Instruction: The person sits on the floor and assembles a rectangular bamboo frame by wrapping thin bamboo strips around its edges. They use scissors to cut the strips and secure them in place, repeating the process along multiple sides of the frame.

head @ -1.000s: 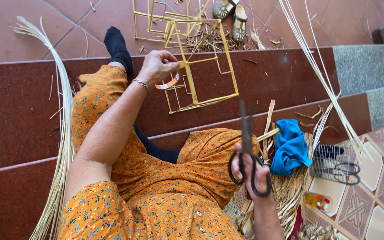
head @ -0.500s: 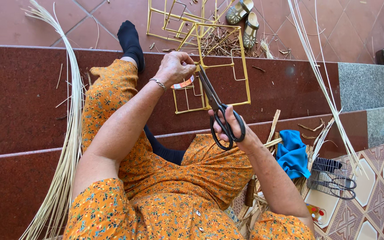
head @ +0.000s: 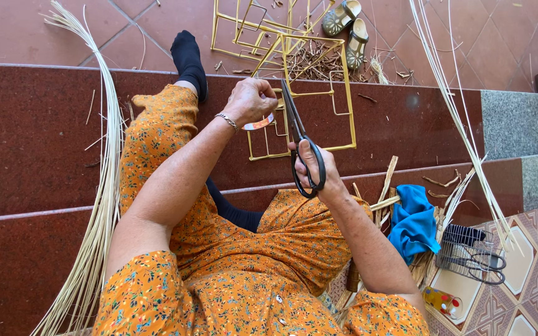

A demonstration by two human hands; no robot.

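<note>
Seated work on a yellow strip frame, seen from above. Compared with the view one second before, the black scissors (head: 301, 146) have been raised from beside the lap, at the right, and carried leftward and farther out to the frame (head: 319, 93); their blades now lie closed or nearly closed across its near left part, just beside the left hand. From this a trimming step at the frame can be judged to be in hand. The right hand (head: 314, 167) is closed through the scissor loops, with the forearm stretched out from the near right. The left hand (head: 250, 99) is curled into a fist at the frame's left edge, apparently gripping a strip together with a small orange-and-white object (head: 260, 124); the exact hold is hidden by the knuckles. The left elbow is bent over the orange-clad knee. A bundle of pale strips (head: 98, 205) lies along the left, a blue cloth (head: 413, 221) near right, and sandals (head: 347, 28) far beyond.
</note>
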